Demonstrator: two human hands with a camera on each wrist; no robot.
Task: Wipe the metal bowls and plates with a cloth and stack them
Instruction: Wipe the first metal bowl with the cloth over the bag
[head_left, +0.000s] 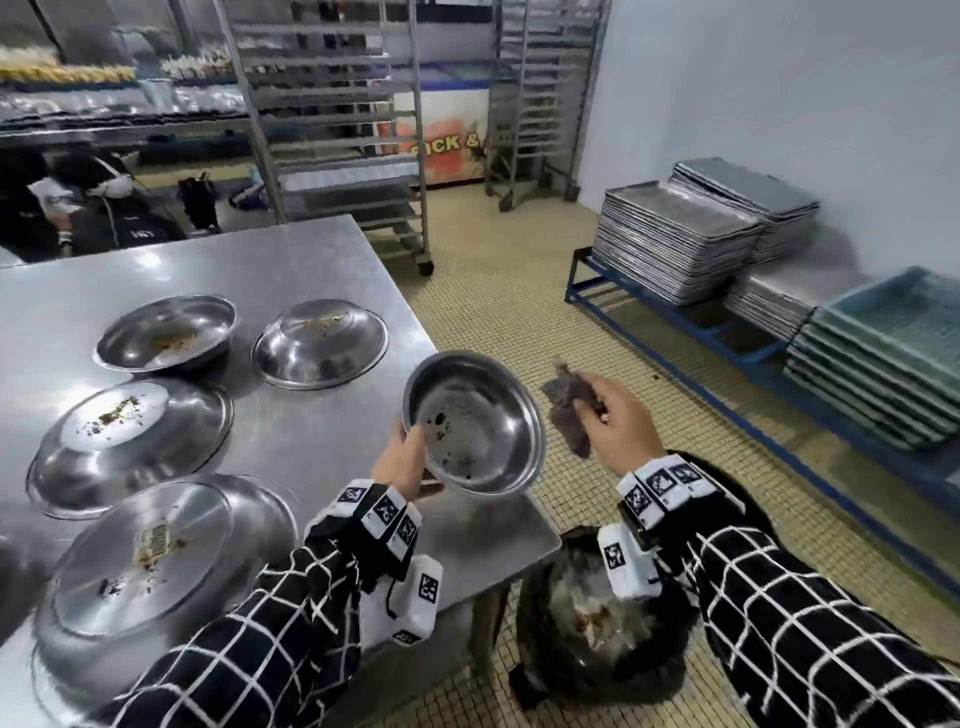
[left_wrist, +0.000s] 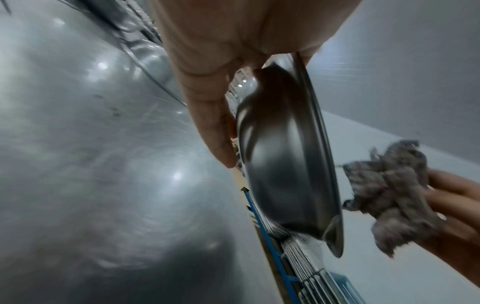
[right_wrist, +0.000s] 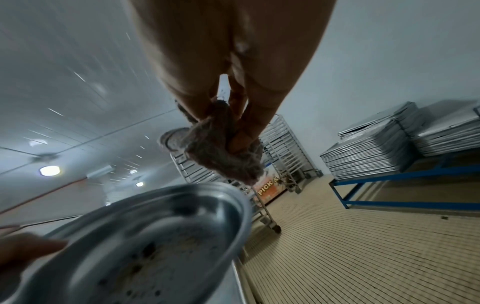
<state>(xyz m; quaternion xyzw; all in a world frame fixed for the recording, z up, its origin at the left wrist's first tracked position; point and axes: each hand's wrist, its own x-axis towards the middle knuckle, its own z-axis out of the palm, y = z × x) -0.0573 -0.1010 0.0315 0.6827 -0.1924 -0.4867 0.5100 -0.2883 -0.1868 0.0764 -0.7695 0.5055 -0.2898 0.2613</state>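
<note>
My left hand (head_left: 402, 457) grips the rim of a metal bowl (head_left: 475, 421) and holds it tilted above the table's right corner, its speckled dirty inside facing me. The left wrist view shows the same bowl (left_wrist: 283, 156) from its outer side, my left hand's fingers (left_wrist: 210, 127) behind it. Just right of the bowl, my right hand (head_left: 618, 423) pinches a crumpled grey-brown cloth (head_left: 569, 405), apart from the bowl. In the right wrist view the cloth (right_wrist: 223, 152) hangs from my fingers above the bowl (right_wrist: 145, 244). On the steel table (head_left: 311, 249) lie other dirty dishes.
One upright bowl (head_left: 166, 332) and three overturned dishes (head_left: 322, 343) (head_left: 130, 441) (head_left: 156, 561) carry crumbs. A bin with scraps (head_left: 597, 618) stands on the floor below my hands. Stacked baking trays (head_left: 675, 239) rest on a blue rack at right. Wheeled racks (head_left: 332, 130) and a seated person (head_left: 98, 208) are behind.
</note>
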